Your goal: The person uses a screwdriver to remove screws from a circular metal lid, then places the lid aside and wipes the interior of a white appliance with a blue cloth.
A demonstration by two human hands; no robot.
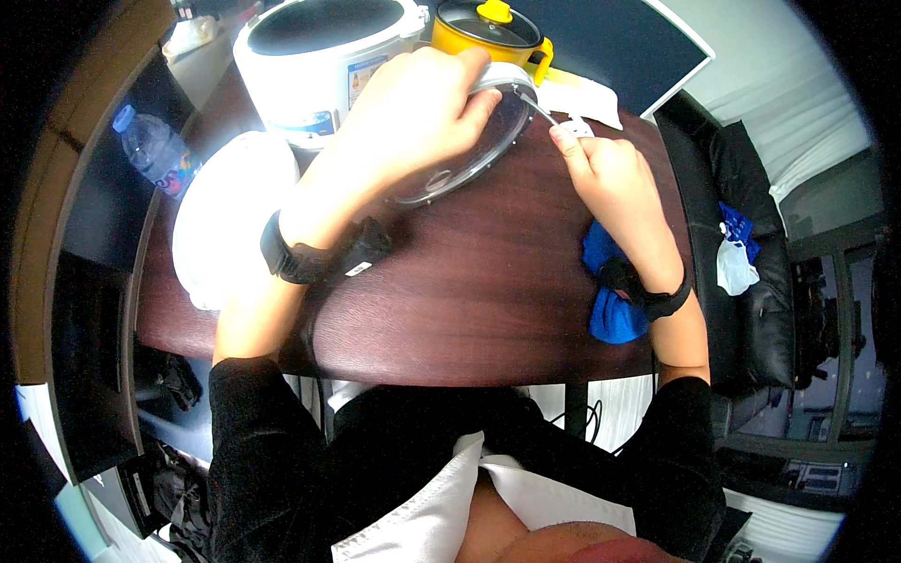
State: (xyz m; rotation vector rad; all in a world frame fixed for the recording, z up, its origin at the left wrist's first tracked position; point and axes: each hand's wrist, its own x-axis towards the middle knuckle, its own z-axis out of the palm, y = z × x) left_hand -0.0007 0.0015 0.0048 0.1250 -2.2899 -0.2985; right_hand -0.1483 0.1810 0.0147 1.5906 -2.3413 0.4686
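Note:
My left hand [422, 108] is closed on a round clear lid [424, 188] with a white rim piece, held tilted in front of a white cooker [286, 94]. My right hand [615, 183] grips the end of a thin metal tool [540, 109], whose far tip meets the lid's rim. The tool's handle is mostly hidden by my fingers. A crumpled blue cloth [615, 319] lies below my right wrist on the wooden desk [469, 319].
A yellow pot [455, 47] with a lidded top, a pale paper [587, 94], a white oval object [216, 216] and a water bottle [155, 150] surround the work area. A black sofa [751, 347] with bags [737, 263] stands at the right.

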